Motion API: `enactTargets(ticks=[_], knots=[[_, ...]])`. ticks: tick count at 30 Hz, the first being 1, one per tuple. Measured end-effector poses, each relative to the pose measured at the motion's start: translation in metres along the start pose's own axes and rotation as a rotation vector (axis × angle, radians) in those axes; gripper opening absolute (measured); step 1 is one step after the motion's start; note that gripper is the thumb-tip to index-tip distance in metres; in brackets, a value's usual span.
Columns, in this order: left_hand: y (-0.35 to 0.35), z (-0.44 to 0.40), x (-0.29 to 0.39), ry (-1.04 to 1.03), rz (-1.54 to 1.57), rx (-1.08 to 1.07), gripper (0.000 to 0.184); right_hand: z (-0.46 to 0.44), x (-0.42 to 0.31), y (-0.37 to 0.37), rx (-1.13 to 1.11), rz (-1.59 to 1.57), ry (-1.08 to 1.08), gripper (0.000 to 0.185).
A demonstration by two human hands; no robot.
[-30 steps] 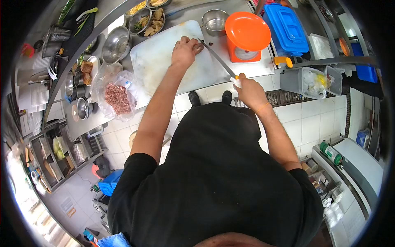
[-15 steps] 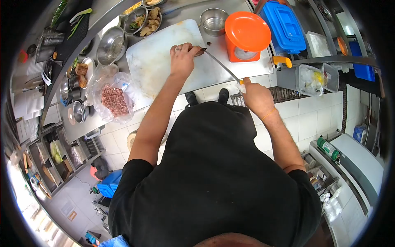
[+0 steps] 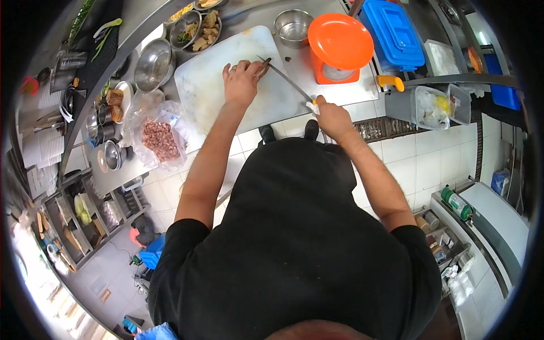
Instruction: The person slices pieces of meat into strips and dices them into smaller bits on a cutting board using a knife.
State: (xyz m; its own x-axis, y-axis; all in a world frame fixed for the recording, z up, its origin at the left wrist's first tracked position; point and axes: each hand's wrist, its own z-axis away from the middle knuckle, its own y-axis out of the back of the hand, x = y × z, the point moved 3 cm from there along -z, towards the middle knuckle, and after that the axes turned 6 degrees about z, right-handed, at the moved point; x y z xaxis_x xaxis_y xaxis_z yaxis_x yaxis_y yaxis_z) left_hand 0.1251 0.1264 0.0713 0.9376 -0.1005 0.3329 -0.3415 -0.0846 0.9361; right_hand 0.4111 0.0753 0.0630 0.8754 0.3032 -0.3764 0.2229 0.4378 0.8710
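board (image 3: 209,85) on counter (image 3: 362,94), tiled floor (image 3: 405,148); right grip (image 3: 334,120) clasps knife (image 3: 292,83), left grip (image 3: 241,86) dark piece (image 3: 262,69)

"What carries everything?"

"A metal counter (image 3: 351,95), with a white cutting board (image 3: 212,79) lying flat on it."

"And right of the board?"

"A steel pot (image 3: 293,28) near its far right corner, an orange scale (image 3: 340,42) farther right, and a small dark scrap (image 3: 288,59) close to its right edge."

"Elsewhere around it?"

"A large steel bowl (image 3: 154,65) beside its left edge, a bowl of pale chunks (image 3: 208,34) just beyond it, and a clear bag of minced meat (image 3: 160,139) by its near left corner."
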Motion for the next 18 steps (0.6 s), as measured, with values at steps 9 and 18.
enactTargets(ticks=[9,18], knots=[[0.001,-0.004,-0.011,0.152,0.07,-0.079,0.044,-0.014,-0.019,0.009,0.012,0.06,-0.005,0.019],[-0.004,0.004,0.003,0.232,-0.006,-0.025,0.043,-0.039,-0.034,0.0,0.056,0.064,0.004,0.019]])
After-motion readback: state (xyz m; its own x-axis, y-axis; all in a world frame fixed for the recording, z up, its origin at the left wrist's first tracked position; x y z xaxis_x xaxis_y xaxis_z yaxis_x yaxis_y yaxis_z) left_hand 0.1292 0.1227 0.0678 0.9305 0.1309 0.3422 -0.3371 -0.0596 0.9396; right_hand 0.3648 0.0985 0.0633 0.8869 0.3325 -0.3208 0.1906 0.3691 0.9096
